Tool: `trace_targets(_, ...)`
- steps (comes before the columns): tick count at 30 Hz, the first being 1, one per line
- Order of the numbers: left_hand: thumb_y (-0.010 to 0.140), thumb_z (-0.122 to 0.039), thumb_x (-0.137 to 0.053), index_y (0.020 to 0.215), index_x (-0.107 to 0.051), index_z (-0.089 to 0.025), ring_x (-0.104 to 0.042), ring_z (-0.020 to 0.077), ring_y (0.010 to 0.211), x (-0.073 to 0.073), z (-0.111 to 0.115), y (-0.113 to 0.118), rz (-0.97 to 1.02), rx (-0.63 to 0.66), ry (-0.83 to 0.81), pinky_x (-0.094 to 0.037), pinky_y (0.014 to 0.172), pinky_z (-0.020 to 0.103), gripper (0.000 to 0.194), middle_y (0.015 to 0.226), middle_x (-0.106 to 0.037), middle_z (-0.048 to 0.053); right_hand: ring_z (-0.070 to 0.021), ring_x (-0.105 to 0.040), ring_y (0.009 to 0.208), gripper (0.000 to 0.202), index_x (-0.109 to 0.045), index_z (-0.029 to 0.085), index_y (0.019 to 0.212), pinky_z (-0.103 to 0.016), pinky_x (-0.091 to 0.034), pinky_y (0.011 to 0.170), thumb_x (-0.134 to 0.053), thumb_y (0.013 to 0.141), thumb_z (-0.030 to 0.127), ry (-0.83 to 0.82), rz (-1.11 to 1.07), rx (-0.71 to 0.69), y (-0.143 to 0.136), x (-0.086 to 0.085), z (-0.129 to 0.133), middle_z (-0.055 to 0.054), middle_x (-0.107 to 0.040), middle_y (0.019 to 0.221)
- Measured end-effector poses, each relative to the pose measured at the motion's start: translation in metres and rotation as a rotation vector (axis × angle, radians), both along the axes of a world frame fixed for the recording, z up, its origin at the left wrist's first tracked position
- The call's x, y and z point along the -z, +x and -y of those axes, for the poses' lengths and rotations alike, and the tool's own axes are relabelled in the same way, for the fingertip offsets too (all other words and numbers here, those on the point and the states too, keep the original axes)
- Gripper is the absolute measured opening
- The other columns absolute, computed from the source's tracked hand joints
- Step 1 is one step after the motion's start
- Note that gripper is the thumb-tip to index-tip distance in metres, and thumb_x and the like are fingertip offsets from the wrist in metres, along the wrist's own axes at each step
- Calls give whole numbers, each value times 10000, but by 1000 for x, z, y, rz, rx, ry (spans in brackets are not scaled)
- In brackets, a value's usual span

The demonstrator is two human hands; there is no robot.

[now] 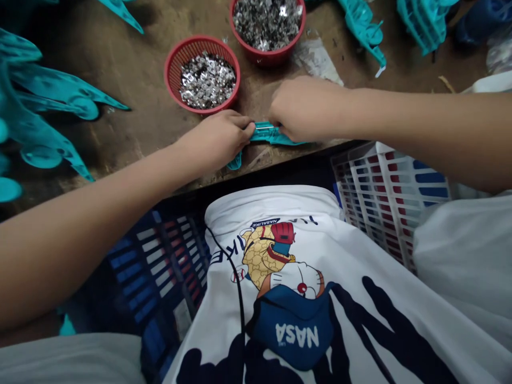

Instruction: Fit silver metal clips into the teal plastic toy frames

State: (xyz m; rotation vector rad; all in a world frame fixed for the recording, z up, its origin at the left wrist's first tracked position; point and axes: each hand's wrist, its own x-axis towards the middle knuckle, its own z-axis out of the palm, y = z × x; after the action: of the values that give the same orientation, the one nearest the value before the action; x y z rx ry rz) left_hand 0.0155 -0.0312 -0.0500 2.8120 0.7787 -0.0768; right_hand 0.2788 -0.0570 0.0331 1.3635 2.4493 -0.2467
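A slim teal plastic part (264,134) with a thin metal rod along its top lies near the front edge of the worktable. My left hand (222,136) is closed on its left end, the fingers pinching it. More teal plastic (235,161) shows below that hand. My right hand (306,109) is closed over the right half of the part, fingertips pressed down on it. Whether those fingertips also hold something small is hidden. Just behind my left hand stands a red basket (170,80) of small shiny metal pieces (208,80).
A second red basket (267,57) of metal pieces stands farther back. Teal parts (52,90) pile up at the left, with others (366,29) at the back right. A clear plastic bag (318,58) lies on the table (136,69). Below its edge stands a white crate (380,181).
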Motion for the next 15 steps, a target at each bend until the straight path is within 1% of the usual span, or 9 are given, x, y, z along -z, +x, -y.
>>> trace_targets(2,1329,-347,-377,1402,-868,-116,-834,378,1314,-1,-1,2,-46,-34,3,-682,1247,561,547,1301,-881,233,-464,-891,1259,151,-886,260,1006,-610,-707,1149,-778,999,155,8,-25,16,-1,8,2,-162,-905,1141)
trace_targets(4,1336,-336,-395,1415,-868,-123,-847,355,1288,-7,0,3,-21,-61,-31,-681,1229,532,524,1320,-892,215,-463,-888,1222,193,-917,244,1066,-606,-716,1114,-758,1004,153,15,-33,2,-1,15,3,-175,-912,1172)
trace_targets(6,1303,-309,-486,1406,-884,-146,-863,342,1274,-14,0,2,12,-37,-64,-696,1210,524,443,1380,-911,193,-450,-885,1156,236,-938,224,1123,-586,-727,1045,-745,1004,159,24,-45,-18,6,19,1,-186,-921,1190)
trace_targets(7,1272,-294,-542,1410,-893,-154,-870,347,1284,-17,0,0,27,-25,-72,-706,1207,534,402,1418,-918,184,-433,-878,1114,236,-944,226,1129,-572,-728,1020,-753,999,175,19,-64,-29,12,20,-2,-178,-923,1155)
trace_targets(9,1214,-282,-628,1474,-897,-156,-878,365,1332,-21,0,-2,65,-42,-74,-717,1230,565,394,1474,-926,172,-384,-844,1011,177,-942,254,1077,-554,-727,1004,-796,979,241,1,-130,-54,27,19,-14,-135,-897,988)
trace_targets(11,1190,-292,-663,1610,-860,-140,-881,382,1379,-20,1,-5,100,-83,-80,-709,1269,584,488,1497,-926,180,-340,-783,892,88,-914,294,959,-559,-722,998,-834,924,312,4,-190,-60,45,14,-31,-83,-819,806)
trace_targets(12,1186,-294,-664,1674,-834,-143,-882,387,1393,-19,1,-5,114,-98,-86,-704,1279,581,538,1502,-923,183,-325,-758,848,71,-894,308,910,-571,-719,993,-836,896,347,22,-221,-50,52,11,-39,-70,-791,763)
trace_targets(14,1176,-286,-661,1724,-823,-195,-889,388,1408,-14,1,-6,131,-98,-103,-701,1277,561,579,1509,-919,165,-312,-763,815,121,-871,325,881,-586,-716,987,-810,846,424,57,-325,4,59,6,-49,-70,-809,783)
trace_targets(15,1173,-282,-658,1696,-849,-232,-895,383,1400,-11,1,-5,132,-91,-105,-702,1267,545,560,1488,-923,145,-312,-790,828,178,-874,332,903,-584,-719,995,-788,834,472,58,-403,35,58,5,-50,-75,-843,827)
